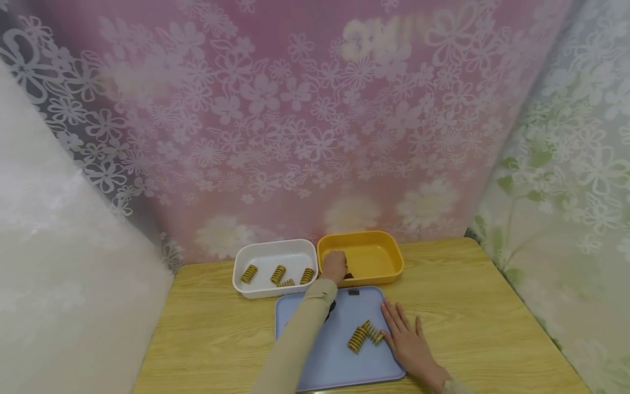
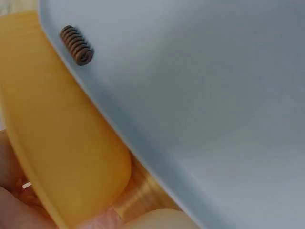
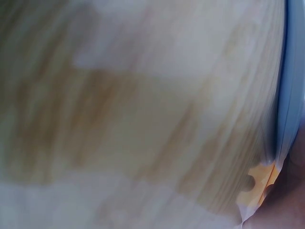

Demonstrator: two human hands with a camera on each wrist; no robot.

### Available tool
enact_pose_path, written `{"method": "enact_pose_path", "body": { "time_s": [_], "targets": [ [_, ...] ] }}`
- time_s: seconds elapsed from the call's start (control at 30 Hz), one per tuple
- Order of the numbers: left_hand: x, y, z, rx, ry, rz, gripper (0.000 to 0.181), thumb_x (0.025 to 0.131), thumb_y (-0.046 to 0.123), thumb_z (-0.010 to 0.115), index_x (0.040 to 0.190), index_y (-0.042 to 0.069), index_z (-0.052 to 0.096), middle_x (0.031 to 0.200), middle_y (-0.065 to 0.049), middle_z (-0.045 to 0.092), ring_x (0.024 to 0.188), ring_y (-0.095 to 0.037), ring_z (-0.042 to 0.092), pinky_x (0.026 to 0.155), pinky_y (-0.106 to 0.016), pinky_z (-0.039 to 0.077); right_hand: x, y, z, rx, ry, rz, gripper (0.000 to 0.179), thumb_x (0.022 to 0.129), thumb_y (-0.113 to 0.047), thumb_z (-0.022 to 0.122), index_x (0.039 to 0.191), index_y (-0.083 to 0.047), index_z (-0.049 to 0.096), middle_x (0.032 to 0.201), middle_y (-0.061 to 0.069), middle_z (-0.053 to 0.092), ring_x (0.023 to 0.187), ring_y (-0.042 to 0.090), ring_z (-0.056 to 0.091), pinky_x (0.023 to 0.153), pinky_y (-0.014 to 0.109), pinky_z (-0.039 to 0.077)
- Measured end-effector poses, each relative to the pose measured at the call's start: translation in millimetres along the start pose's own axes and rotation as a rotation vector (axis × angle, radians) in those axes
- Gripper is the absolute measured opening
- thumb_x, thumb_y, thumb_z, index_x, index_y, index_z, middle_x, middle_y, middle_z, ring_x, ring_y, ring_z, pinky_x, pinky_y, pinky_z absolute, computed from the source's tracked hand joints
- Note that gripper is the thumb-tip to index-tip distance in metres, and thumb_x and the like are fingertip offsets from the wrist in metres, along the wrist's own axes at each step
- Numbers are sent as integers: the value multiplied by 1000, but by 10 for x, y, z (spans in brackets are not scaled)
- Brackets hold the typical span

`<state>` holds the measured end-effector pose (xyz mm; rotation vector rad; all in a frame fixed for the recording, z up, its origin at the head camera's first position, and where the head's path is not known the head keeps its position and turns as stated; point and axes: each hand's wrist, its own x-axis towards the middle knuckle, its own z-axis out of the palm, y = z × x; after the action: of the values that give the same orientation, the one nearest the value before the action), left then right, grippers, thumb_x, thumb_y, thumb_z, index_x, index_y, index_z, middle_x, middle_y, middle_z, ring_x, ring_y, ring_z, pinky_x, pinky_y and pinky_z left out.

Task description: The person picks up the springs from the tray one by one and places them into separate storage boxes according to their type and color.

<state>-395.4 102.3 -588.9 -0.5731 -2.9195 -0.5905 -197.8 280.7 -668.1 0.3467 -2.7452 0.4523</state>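
Observation:
My left hand [image 1: 334, 265] reaches over the near rim of the yellow bin [image 1: 376, 262], its fingers mostly hidden behind the back of the hand. A small dark brown piece [image 1: 348, 276] shows beside it inside the bin; I cannot tell whether the fingers hold anything. My right hand [image 1: 408, 342] lies with straight, spread fingers at the right edge of the blue tray [image 1: 334, 366]. On the tray, two yellow coil springs [image 1: 357, 340] lie together near those fingers. A small brown coil spring [image 2: 76, 45] rests along the tray's far edge.
Left of the yellow bin, and right against it, stands a white bin [image 1: 275, 249] with several yellow springs [image 1: 278, 273]. Both bins stand at the back of the wooden table [image 1: 211, 328], before a flowered curtain [image 1: 295, 137]. Curtains also hang at both sides.

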Motion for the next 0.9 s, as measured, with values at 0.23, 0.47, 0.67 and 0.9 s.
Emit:
{"method": "enact_pose_path", "body": {
  "time_s": [0.23, 0.47, 0.67, 0.9],
  "targets": [
    [-130, -22, -151, -190, 44, 7, 8, 95, 8, 69, 99, 6, 75, 90, -4, 73, 79, -17, 68, 72, -26, 57, -20, 1, 40, 49, 25, -20, 56, 104, -33, 54, 153, -9, 43, 161, 7, 38, 148, 37, 32, 103, 81, 23],
    [-367, 13, -268, -406, 25, 140, 14, 96, 10, 69, 107, 3, 74, 91, -3, 72, 80, -11, 67, 73, -18, 55, -36, 66, 72, 51, 32, -24, 57, 106, -39, 48, 155, -10, 40, 163, 6, 34, 150, 36, 29, 104, 81, 21],
    [-526, 40, -227, -426, 46, 177, 12, 96, 11, 71, 107, 8, 74, 94, -1, 73, 82, -7, 66, 75, -16, 53, -34, 55, 42, 36, -16, -8, 58, 104, -34, 54, 155, -8, 41, 162, 9, 35, 147, 41, 32, 104, 82, 20],
    [-709, 52, -132, -460, 28, 234, 13, 96, 10, 71, 107, 7, 75, 97, -1, 74, 85, -4, 66, 75, -13, 53, 7, 29, 25, 24, -53, 4, 59, 102, -30, 60, 153, -6, 43, 161, 11, 38, 145, 42, 35, 105, 81, 21]
  ]
}}
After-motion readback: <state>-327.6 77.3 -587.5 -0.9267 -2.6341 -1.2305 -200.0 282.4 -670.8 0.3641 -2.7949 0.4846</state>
